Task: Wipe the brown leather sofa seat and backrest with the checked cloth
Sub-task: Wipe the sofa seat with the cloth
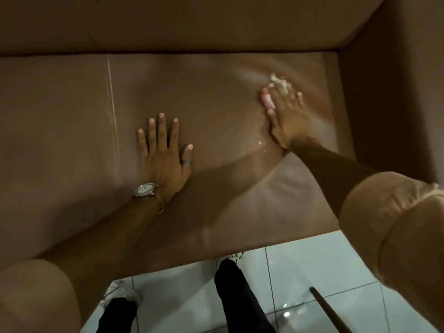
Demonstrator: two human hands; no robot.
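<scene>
**Seat wipe in progress, right end of the sofa; backrest not yet reached**

Landmark: the seat seam [113, 121], the pale vertical stitch line running front to back across the sofa seat [216, 212].

1. Left hand [163, 152]. Just right of the seam, palm flat on the leather, fingers spread and straight, gripping nothing. Wristwatch [145, 189] on the wrist; a dark ring on the thumb. Arm comes in from the lower left, elbow low. Reads as a brace carrying body weight.

2. Right hand [286, 111]. Well right of the seam, near the armrest [384, 104]. Arm extended, fingers splayed and pressing the cloth [278, 81] flat onto the seat; not clenched around it. Leather puckers around the palm.

3. Cloth. Mostly hidden under the right hand; pale edges show beyond the fingertips and by the index finger. Check pattern too blurred to confirm.

4. Backrest [192, 22]. Beyond the seam's far end, neither hand touching it.

Judgement: the step is wiping the seat. Next move likely needs strokes carried back toward the seam, then the brace hand shifted so the cloth can go up the backrest.
</scene>
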